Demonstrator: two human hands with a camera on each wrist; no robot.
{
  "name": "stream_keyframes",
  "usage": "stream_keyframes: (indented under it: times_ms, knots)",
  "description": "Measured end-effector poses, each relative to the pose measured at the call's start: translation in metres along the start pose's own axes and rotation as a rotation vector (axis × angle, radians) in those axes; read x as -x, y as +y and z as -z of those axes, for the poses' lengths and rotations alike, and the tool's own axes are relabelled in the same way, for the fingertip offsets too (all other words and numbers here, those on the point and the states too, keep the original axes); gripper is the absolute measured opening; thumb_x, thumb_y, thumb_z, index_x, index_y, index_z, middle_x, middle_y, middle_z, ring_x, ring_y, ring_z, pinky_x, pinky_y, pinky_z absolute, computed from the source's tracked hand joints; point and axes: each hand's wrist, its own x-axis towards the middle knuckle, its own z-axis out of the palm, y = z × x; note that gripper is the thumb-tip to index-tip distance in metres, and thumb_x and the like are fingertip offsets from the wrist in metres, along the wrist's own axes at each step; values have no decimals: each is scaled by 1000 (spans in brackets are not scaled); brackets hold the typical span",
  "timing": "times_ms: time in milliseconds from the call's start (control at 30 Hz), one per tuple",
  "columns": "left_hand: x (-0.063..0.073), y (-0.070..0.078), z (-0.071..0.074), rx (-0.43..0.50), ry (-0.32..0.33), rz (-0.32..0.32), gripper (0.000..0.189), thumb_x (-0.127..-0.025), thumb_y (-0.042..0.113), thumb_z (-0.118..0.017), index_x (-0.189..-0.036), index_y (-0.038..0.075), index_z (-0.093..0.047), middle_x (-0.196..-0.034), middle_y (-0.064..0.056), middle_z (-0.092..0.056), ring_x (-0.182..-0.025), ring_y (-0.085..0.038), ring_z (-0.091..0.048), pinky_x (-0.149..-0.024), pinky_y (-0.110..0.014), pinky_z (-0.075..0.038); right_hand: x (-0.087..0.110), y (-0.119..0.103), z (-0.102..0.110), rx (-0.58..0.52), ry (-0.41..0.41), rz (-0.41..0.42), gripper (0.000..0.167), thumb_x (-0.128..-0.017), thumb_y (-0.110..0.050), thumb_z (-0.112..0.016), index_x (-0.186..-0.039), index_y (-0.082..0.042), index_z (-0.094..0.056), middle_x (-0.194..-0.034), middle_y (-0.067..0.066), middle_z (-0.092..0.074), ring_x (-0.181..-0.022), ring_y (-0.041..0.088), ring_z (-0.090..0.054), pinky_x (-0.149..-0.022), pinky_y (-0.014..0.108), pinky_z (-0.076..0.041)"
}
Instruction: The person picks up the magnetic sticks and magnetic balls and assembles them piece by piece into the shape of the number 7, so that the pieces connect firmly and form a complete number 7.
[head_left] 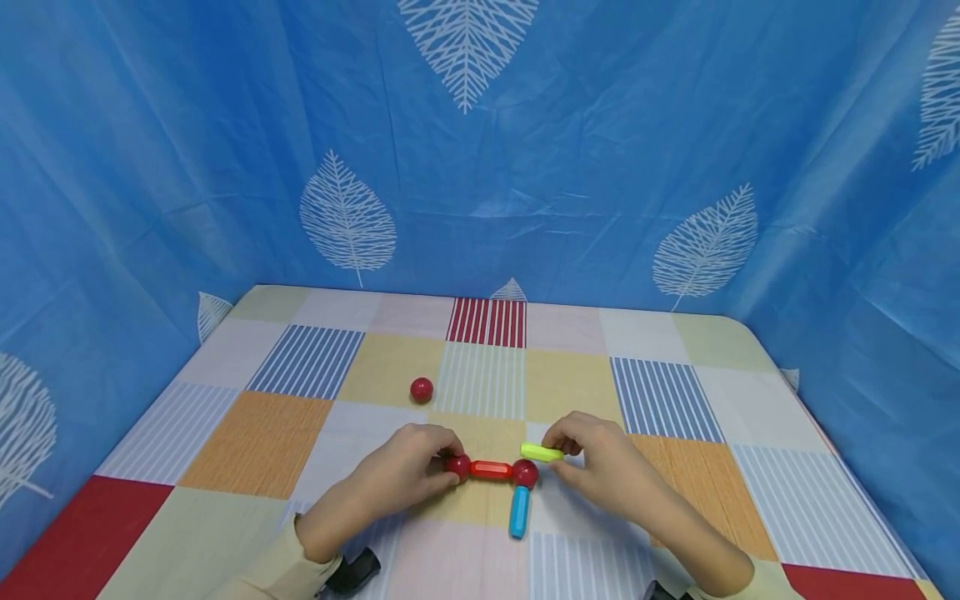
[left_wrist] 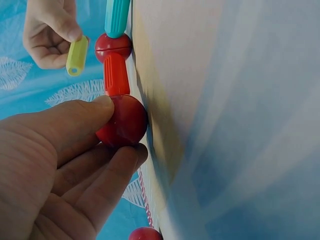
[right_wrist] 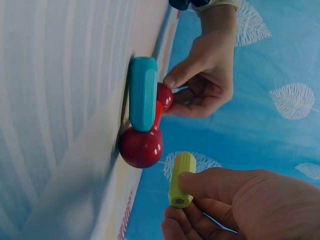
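My left hand [head_left: 408, 460] pinches a dark red ball [left_wrist: 125, 121] between thumb and fingers. That ball joins one end of a red rod [head_left: 491, 471], whose other end meets a second red ball [head_left: 526, 473]. From this second ball a blue rod [head_left: 519, 512] extends toward the near edge of the table. My right hand [head_left: 600, 458] holds a yellow-green rod [right_wrist: 182, 179] between thumb and fingers, just above and beside the second ball. In the right wrist view a gap shows between the yellow-green rod and that ball.
A loose red ball [head_left: 422, 390] lies on the patchwork tablecloth [head_left: 390, 367], farther back and left of the joined pieces. Blue curtains [head_left: 480, 192] with white leaf prints surround the table's back and sides.
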Motion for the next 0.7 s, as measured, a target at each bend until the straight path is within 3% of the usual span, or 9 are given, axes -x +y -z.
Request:
stream_keyframes:
  times_ms: [267,467,700]
  knots:
    - [0,0,0,-19,1,-9,14,-82,13,-79,-93,13,-70,-87,10,-66,-80,-5,-59,-74,-23,-52,-2,-6,-8,-61,-44,56,26,-79,-3,-77,-93,-22,-66,-90,-15,-59,-81,12,-58,-74,30,-53]
    - [1,1,0,-16,23,-51,15,-81,10,-79,-91,10,-69,-85,7,-66,-79,-6,-60,-72,-23,-52,-4,-12,-15,-84,-73,136,25,-80,-5,-78,-94,-22,-66,-90,-16,-59,-82,6,-56,-74,29,-53]
    - [2,2,1,-14,27,-47,15,-81,9,-79,-92,10,-69,-86,6,-66,-80,-6,-60,-73,-24,-53,-7,-16,-24,-99,-84,236,25,-79,-4,-78,-94,-19,-66,-92,-13,-60,-80,7,-57,-71,27,-52]
